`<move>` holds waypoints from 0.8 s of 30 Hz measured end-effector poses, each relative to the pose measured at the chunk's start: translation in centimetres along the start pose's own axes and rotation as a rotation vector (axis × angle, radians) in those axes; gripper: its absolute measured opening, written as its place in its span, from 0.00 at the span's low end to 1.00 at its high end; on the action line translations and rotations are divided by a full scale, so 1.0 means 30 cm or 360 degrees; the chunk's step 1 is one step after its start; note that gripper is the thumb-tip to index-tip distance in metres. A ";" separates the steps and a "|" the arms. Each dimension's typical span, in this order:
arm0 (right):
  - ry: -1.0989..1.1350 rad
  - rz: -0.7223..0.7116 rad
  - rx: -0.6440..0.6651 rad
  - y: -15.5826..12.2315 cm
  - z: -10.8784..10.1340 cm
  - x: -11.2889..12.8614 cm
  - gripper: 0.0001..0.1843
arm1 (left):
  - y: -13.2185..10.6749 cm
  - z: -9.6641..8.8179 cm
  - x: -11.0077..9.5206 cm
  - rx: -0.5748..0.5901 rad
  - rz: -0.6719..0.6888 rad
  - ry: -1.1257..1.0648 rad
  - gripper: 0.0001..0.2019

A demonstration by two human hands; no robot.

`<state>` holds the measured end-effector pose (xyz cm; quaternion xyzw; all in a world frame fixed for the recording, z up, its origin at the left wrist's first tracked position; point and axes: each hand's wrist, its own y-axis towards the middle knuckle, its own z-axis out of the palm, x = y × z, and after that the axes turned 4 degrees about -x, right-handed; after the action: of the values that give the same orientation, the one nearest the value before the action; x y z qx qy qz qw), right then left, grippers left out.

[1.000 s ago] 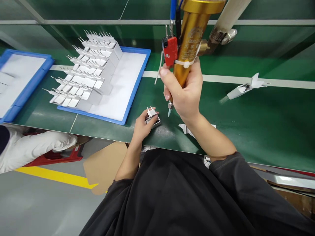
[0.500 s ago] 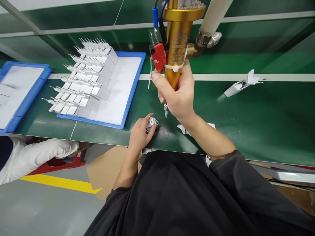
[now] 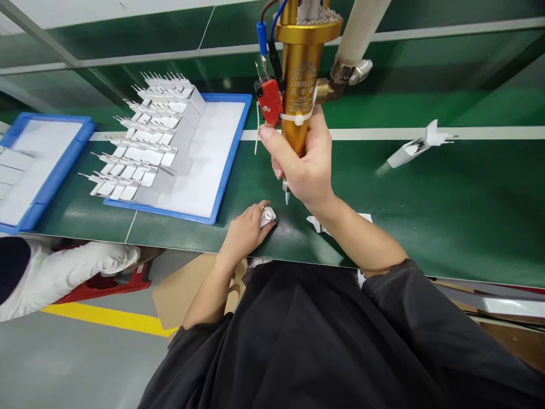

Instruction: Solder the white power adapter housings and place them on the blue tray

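My right hand [image 3: 313, 165] is wrapped round the lower body of a gold glue dispensing gun [image 3: 303, 79], its thumb just below a red microswitch [image 3: 271, 101] strapped to the side. The gun's pointed nozzle [image 3: 286, 197] faces down over the bench. To the left of that tip, my left hand [image 3: 244, 233] grips a small white plug housing [image 3: 267, 216] between thumb and fingers at the bench surface. The fingers cover much of the housing. Nozzle and housing are apart.
Rows of white housings with metal prongs [image 3: 145, 142] stand on a blue-rimmed tray [image 3: 230, 156]; another tray [image 3: 63, 170] lies further left. An opened white housing [image 3: 413, 149] rests at right. White pieces [image 3: 318, 224] lie under my right forearm. A person's white sleeve [image 3: 80, 267] shows at left.
The plug housing in my left hand has turned and shifted slightly right, so a different face shows. My right hand keeps its grip on the gun, which appears slightly further left.
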<state>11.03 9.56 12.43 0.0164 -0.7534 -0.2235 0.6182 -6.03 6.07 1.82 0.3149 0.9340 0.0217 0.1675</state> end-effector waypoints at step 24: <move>-0.0878 -0.0227 0.0771 0.156 -0.346 0.045 0.20 | 0.487 -0.102 0.013 -0.0636 0.0045 -0.0363 0.28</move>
<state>21.64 10.07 16.75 0.1538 -0.9196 -0.0772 0.3530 1.17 18.20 6.73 0.2890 0.8816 0.1728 0.3307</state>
